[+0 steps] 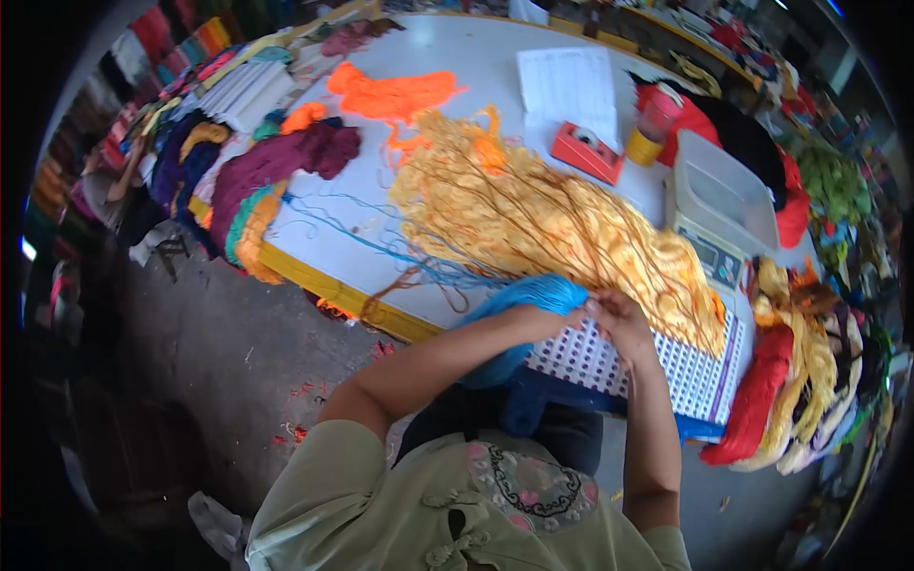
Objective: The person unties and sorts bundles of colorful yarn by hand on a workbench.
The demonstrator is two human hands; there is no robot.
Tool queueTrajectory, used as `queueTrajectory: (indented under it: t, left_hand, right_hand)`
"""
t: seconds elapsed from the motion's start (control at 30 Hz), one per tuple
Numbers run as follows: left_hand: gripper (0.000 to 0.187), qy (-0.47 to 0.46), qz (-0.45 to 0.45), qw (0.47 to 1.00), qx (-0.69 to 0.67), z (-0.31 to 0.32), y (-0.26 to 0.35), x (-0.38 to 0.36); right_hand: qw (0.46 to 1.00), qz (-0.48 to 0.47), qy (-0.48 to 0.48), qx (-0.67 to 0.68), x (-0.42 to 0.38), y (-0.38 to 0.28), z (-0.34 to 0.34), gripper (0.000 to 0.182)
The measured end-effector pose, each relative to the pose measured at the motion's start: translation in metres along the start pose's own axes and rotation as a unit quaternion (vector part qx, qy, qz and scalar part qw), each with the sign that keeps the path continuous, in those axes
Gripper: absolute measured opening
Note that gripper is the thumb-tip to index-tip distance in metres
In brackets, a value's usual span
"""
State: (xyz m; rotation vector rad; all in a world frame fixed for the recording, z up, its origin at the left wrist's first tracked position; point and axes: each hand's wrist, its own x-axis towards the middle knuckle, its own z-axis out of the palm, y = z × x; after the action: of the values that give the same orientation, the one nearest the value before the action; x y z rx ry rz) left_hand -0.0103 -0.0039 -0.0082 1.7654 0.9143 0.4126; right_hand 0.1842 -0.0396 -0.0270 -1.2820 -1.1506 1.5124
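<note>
A bright blue skein of yarn [500, 303] drapes over my left forearm and wrist at the table's front edge. My left hand [554, 322] is closed at the skein's right end. Fingertips of my right hand [619, 319] pinch together beside it, almost touching the left fingers. What they pinch is too small to make out. Under both hands lies a white board with rows of dark holes [595, 362]. Just beyond is a large heap of pale yellow yarn [543, 214], with brown strands lying across it. Loose blue strands [381, 238] trail leftward over the tabletop.
A plastic bin [724, 186] sits on a scale [712, 259] at the right. Behind the yellow heap are a red tape dispenser [587, 152], a cup [652, 128] and a paper sheet [568, 84]. Coloured skeins [276, 167] hang over the left edge. Another person [119, 186] sits far left.
</note>
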Motion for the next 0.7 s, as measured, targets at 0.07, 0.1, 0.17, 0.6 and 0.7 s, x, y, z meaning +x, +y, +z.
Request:
queueTrajectory:
  t: [0.07, 0.1, 0.17, 0.6, 0.7]
  left_hand:
    - [0.029, 0.018, 0.088, 0.984, 0.156, 0.007, 0.000, 0.010]
    - [0.024, 0.015, 0.070, 0.995, 0.070, 0.014, 0.005, 0.010]
    - [0.020, 0.014, 0.020, 0.996, -0.081, 0.015, 0.017, 0.003]
    - [0.025, 0.026, -0.177, 0.918, -0.355, -0.043, -0.010, -0.020]
    - [0.019, 0.129, -0.081, 0.828, -0.539, -0.118, -0.023, -0.069]
  right_hand:
    - [1.000, 0.017, -0.016, -0.002, -0.003, -0.004, -0.019, 0.032]
    - [1.000, 0.018, -0.004, -0.002, -0.009, -0.006, -0.024, 0.034]
    - [1.000, 0.005, 0.006, 0.010, -0.010, -0.009, -0.019, 0.038]
    - [0.997, 0.016, -0.022, -0.068, -0.004, -0.004, -0.018, 0.025]
    - [0.986, -0.003, -0.015, -0.167, -0.003, 0.002, -0.018, 0.019]
